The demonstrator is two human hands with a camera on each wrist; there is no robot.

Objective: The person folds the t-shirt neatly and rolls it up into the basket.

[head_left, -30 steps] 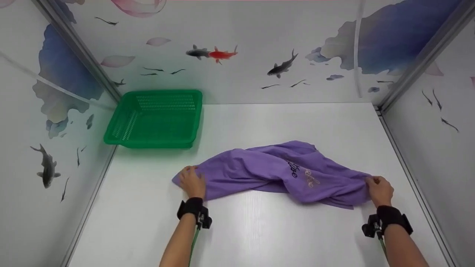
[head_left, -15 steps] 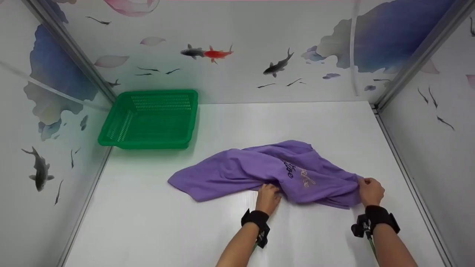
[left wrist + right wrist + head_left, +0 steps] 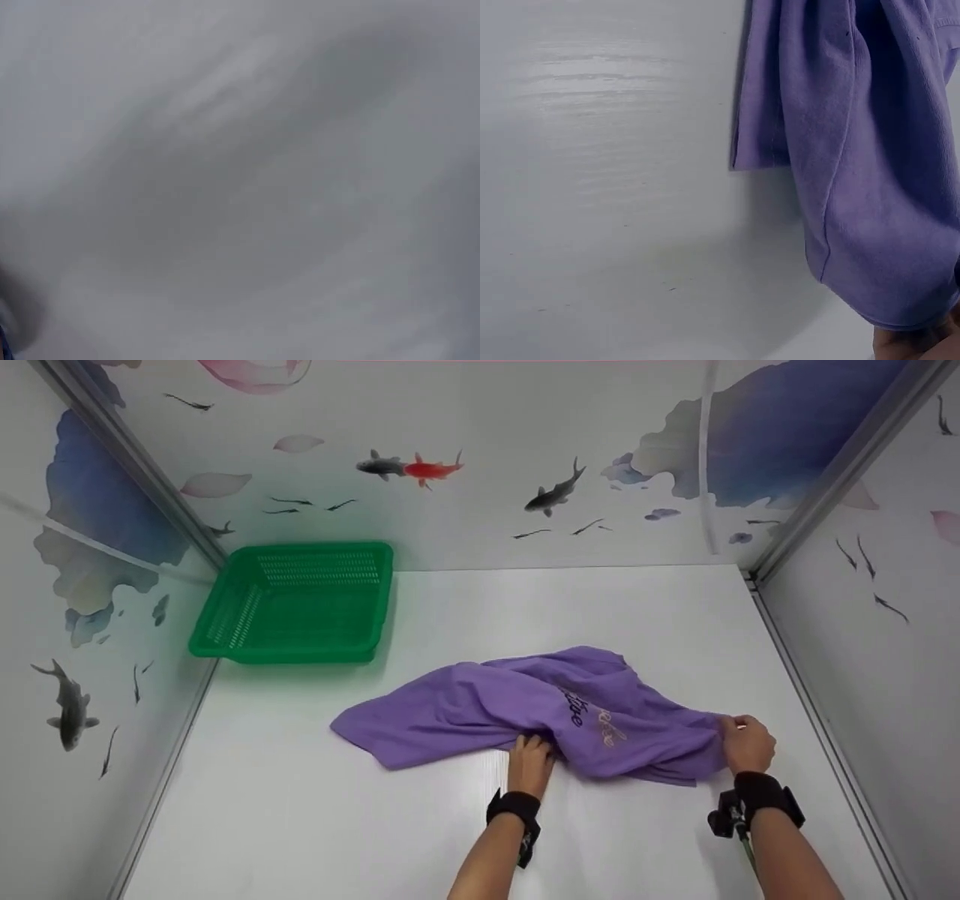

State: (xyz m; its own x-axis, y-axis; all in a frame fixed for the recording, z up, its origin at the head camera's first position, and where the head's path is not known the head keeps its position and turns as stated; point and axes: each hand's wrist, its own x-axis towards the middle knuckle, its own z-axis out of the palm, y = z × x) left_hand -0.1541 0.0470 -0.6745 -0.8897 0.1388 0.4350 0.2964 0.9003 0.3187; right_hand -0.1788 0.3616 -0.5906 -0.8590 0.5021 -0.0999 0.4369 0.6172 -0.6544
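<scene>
A crumpled purple shirt with black and pale lettering lies across the white table. At its right end, my right hand pinches the cloth between thumb and fingers. The right wrist view shows that end of the shirt hanging in folds, with fingers at its hem in the lower corner. My left hand is at the middle of the near edge, fingertips tucked under a fold and hidden; I cannot tell whether they grip it. The left wrist view shows mostly a blurred grey-white surface.
A green plastic basket with slotted sides stands at the back left of the table. White panels printed with fish and petals enclose the table on the left, back and right.
My left hand has let go of the shirt's left end and moved right to the middle of its near edge. My right hand still holds the right end. The view has shifted slightly.
</scene>
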